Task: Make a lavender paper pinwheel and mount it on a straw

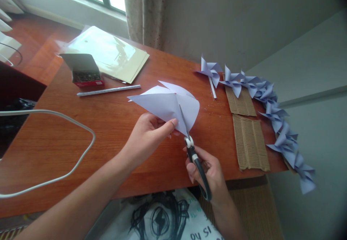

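A white cable [67, 124] loops across the left end of the wooden bench [108, 131]. Behind it stands an open red box [84, 72] of small dark pieces, beside a stack of pale sheets in a clear sleeve [108, 52]. A thin white stick [108, 90] lies in front of the box.

The left hand [148, 137] pinches the lower edge of a folded sheet of pale lilac paper [165, 104] between thumb and fingers, its grip closed on the sheet and holding it just above the bench. The right hand [207, 173] has its grip closed around the black handles of the scissors [193, 153], whose blades point up into the paper from its lower edge.

Further right, 2 strips of corrugated cardboard [249, 142] lie flat near the bench's edge. A row of finished lilac paper pinwheels [273, 113] curves along the right end, from the back to the front corner; one has a white stick attached.
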`<control>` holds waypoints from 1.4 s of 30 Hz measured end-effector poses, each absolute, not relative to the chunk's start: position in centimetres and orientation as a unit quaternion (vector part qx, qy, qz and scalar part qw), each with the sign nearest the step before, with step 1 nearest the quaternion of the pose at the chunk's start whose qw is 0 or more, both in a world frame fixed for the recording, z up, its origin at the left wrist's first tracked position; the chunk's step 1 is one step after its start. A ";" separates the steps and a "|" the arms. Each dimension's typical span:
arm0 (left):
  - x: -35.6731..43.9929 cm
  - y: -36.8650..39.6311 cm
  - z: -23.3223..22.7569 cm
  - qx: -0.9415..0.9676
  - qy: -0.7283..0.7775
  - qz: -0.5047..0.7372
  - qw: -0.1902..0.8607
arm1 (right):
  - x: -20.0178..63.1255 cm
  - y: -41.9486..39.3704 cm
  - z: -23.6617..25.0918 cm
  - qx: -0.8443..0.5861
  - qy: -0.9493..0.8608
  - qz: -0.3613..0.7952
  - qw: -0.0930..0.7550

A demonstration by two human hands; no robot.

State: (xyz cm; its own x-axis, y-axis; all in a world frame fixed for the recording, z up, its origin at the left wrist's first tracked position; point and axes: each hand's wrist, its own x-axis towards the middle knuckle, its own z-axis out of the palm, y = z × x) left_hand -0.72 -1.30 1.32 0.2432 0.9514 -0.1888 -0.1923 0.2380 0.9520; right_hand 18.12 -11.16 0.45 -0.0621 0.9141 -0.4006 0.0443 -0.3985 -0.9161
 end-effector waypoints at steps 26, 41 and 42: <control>-0.5 -1.5 1.0 0.373 0.464 0.464 0.656 | 17.7 -11.4 0.5 -0.562 -0.398 0.622 0.372; 0.0 -1.7 1.6 0.376 0.455 0.466 0.659 | 17.6 -11.4 0.2 -0.542 -0.406 0.627 0.384; 0.0 -1.7 1.7 0.376 0.453 0.465 0.661 | 17.7 -11.4 0.2 -0.541 -0.406 0.629 0.383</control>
